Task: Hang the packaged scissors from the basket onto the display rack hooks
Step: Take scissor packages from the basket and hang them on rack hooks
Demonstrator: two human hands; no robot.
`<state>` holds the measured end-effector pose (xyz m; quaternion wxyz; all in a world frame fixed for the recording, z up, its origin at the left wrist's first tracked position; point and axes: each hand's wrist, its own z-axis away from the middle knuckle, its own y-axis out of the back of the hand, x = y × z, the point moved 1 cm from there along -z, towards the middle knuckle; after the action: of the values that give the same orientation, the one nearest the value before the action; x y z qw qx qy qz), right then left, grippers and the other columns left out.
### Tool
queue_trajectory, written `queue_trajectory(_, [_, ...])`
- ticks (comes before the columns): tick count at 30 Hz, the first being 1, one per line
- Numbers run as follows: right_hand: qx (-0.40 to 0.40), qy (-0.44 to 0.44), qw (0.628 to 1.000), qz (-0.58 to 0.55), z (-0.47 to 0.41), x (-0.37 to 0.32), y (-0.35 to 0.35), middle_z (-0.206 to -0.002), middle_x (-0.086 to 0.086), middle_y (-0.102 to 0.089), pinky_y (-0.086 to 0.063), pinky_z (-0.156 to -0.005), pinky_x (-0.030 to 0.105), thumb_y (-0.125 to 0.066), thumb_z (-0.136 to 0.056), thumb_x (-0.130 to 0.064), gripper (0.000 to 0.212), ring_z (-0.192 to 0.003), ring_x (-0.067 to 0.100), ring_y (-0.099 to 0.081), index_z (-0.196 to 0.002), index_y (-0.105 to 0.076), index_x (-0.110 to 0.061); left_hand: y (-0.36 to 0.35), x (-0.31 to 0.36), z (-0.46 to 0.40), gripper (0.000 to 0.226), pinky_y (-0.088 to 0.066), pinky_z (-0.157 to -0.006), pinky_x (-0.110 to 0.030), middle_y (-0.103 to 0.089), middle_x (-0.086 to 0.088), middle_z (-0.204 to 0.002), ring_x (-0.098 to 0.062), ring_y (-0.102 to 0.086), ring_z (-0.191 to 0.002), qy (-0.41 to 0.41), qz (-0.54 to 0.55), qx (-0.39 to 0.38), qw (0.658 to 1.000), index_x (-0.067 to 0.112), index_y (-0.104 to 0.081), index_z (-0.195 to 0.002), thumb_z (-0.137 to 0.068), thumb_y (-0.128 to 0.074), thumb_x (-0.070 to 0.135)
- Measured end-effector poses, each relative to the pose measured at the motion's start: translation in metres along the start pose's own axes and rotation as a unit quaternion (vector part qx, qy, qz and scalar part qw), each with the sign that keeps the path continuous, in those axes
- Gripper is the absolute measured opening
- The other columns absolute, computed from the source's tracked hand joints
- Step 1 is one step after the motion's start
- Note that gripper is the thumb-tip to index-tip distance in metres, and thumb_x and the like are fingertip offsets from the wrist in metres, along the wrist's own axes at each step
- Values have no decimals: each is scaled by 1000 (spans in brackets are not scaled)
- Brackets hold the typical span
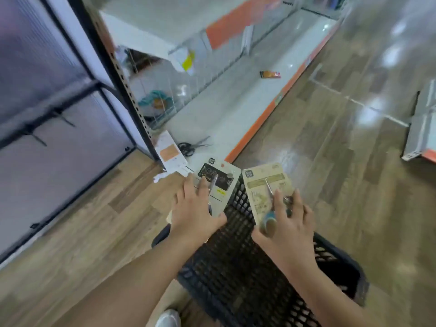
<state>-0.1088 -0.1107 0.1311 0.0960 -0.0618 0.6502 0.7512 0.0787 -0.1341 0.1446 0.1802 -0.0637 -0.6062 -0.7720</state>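
Got one scissors pack pinched in my left grip and another in my right, both lifted just above the basket so they're ready for hanging.

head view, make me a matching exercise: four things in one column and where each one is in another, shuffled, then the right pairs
Things:
1. black-label scissors pack
2. beige scissors pack
3. loose black-handled scissors
4. small orange packet

Places:
A. lying far along the white bottom shelf
B. held in the right hand
C. lying on the near end of the shelf
D. held in the left hand

Pairs: 1-D, 2-B, 3-C, 4-A

Both hands are above the black basket.
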Motion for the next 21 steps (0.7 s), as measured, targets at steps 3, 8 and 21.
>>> queue_trajectory(3, [8, 67, 998, -9, 7, -63, 116, -155, 18, 2, -14, -114, 44, -48, -83, -61, 91, -132, 34, -5, -151, 2, -25, 116, 3, 41, 91, -21, -112, -38, -13, -8, -149, -29, -19, -135, 68, -10, 45, 997, 21, -12, -148, -79, -53, 63])
queue_trajectory(8, [54, 171, 984, -14, 33, -173, 270, -154, 22, -1, -18, -113, 47, -52, -79, -65, 100, -137, 40, -13, -151, 1, -22, 287, -16, 116, 88, -21, -109, -38, -17, -7, -148, -28, -24, -131, 159, 39, 145, 976, 19, -17, -146, -80, -52, 66])
queue_trajectory(21, [95, 348, 930, -68, 206, -377, 385, -150, 22, -12, -21, -110, 45, -59, -75, -57, 99, -136, 39, -15, -150, -8, -20, 450, -129, 330, 89, -18, -112, -42, -12, -16, -152, -34, -17, -137, 280, 86, 310, 905, 15, -21, -145, -78, -65, 53])
